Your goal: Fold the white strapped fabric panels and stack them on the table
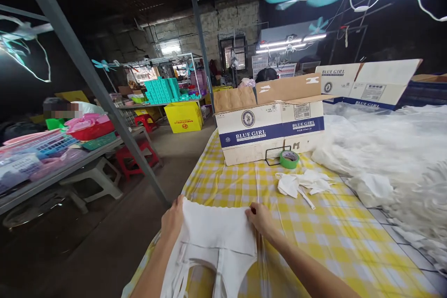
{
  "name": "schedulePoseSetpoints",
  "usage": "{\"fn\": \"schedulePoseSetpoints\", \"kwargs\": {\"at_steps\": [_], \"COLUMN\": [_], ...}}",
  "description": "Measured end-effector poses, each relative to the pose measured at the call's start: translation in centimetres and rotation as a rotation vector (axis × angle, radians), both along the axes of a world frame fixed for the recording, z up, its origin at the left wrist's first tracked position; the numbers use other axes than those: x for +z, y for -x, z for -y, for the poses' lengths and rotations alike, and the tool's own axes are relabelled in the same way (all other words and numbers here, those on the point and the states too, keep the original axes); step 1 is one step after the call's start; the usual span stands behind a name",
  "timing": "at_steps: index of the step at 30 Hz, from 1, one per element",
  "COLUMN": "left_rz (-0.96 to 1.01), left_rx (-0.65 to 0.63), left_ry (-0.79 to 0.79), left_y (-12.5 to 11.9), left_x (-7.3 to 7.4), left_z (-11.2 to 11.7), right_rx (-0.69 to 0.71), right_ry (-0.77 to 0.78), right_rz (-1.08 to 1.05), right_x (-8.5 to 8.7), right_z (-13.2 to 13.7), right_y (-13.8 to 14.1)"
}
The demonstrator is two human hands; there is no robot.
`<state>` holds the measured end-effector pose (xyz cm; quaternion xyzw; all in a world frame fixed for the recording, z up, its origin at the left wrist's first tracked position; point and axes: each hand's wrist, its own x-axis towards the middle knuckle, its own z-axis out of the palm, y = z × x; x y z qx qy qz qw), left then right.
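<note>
A white cloth garment with straps (219, 228) lies spread at the near edge of the table, its gathered upper edge away from me. At its upper left corner, my left hand (172, 219) is closed on the fabric. The fingers of my right hand (261, 220) pinch the upper right corner. Two curved cut-outs and narrow straps show at the near end, partly beyond the picture's lower edge. Farther off to the right is a small crumpled white cloth piece with a strap (303, 184), touched by neither hand.
A yellow checked cloth (324, 237) covers the table. Behind stand an open BLUE GIRL carton (268, 125), a roll of green tape (289, 160) and a black wire frame (274, 152). A white fabric heap (394, 149) lies right. A grey metal post (101, 88) rises left.
</note>
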<state>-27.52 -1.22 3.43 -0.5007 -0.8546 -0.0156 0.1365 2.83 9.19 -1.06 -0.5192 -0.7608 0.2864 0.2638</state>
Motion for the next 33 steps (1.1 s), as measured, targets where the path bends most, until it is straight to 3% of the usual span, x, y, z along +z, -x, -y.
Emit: {"fn": "schedulePoseSetpoints", "kwargs": {"at_steps": [4, 8, 11, 14, 16, 20, 23, 25, 27, 30, 33], "left_rz": [-0.102, -0.154, -0.188, -0.189, -0.128, 0.145, 0.343, 0.457, 0.522, 0.455, 0.304], "left_rx": [-0.004, -0.054, -0.105, -0.142, -0.106, -0.011, -0.036, -0.066, -0.102, -0.149, -0.165], "left_ry": [0.05, 0.071, -0.015, -0.124, -0.113, 0.011, -0.027, -0.097, -0.181, -0.307, -0.334], "left_y": [0.5, 0.0, -1.3, -3.1, -4.1, -5.0, -4.5, -4.1, -4.0, -5.2, -7.9], "left_x": [-1.0, -0.8, -0.3, -0.7, -1.8, -4.0, -4.4, -4.2, -4.1, -4.2, -4.0], "left_z": [-0.3, -0.4, 0.0, 0.8, 1.3, 1.8, 1.8, 1.8, 1.9, 2.0, 1.5], "right_rx": [-0.005, -0.007, -0.012, -0.008, 0.095, 0.451, 0.548, 0.574, 0.471, -0.005, -0.266], "right_ry": [-0.005, 0.001, -0.011, -0.085, -0.187, -0.281, -0.264, -0.267, -0.276, -0.272, -0.263], "right_rz": [0.037, 0.076, 0.091, 0.076, 0.057, 0.069, 0.057, 0.017, -0.003, 0.043, 0.073], "right_x": [-0.1, 0.0, 0.5, 1.5, 2.0, 1.9, 1.3, 1.2, 1.5, 2.4, 3.6], "right_z": [-0.2, -0.5, -0.2, 1.2, 2.8, 6.1, 6.7, 5.7, 3.5, -1.7, -7.6], "right_y": [-0.1, -0.2, -0.4, -0.6, -0.4, 0.3, 0.1, -0.8, -2.6, -7.4, -13.5]}}
